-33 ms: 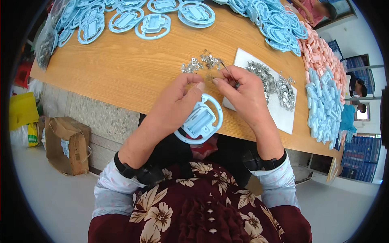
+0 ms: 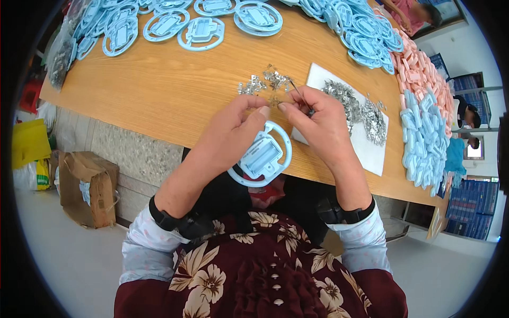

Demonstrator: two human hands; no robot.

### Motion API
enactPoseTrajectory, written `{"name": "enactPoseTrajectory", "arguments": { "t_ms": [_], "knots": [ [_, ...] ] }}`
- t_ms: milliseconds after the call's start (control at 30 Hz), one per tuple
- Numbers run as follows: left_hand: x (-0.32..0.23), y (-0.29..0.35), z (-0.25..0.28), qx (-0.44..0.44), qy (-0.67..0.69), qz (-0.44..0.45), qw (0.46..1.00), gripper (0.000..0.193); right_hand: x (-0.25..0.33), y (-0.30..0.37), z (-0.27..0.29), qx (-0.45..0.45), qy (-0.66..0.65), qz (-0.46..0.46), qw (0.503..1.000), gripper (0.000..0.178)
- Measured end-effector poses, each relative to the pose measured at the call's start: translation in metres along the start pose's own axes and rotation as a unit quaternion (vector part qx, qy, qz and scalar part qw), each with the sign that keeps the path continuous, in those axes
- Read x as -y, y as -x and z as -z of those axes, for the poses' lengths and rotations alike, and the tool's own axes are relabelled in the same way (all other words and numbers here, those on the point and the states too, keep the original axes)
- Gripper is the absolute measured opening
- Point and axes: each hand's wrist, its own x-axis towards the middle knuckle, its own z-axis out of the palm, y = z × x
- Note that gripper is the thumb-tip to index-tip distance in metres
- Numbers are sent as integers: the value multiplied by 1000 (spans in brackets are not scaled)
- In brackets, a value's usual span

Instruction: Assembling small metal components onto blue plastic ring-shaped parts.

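A pale blue plastic steering-wheel-shaped part (image 2: 263, 157) lies below my hands and juts past the table's near edge. My left hand (image 2: 233, 130) is over its left side, thumb and fingers pinched together; anything small between them is too tiny to make out. My right hand (image 2: 316, 114) is closed around a thin dark tool like tweezers (image 2: 295, 89), whose far end points up and left. Its thumb and forefinger nearly meet the left fingertips. Just beyond the hands lie small loose silvery metal pieces (image 2: 252, 86).
A white board (image 2: 366, 153) with heaps of small metal pieces (image 2: 374, 124) lies to the right. Blue wheel-shaped parts (image 2: 257, 18) cover the far side. Pink parts (image 2: 416, 71) and blue handle-like parts (image 2: 419, 138) are piled at the right edge. A cardboard box (image 2: 87, 185) stands on the floor.
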Motion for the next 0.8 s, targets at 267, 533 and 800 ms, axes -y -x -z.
{"name": "enactPoseTrajectory", "arguments": {
  "t_ms": [267,533,800],
  "knots": [
    [-7,-16,6,3,8,33,999,20,-6,-1,0,-10,122,25,992,22],
    [-4,-20,4,-29,-58,3,998,25,-24,-4,-6,-58,199,77,975,19],
    [-6,-19,2,-5,-80,-22,997,21,-8,2,2,4,70,-4,998,25]
  ]
}}
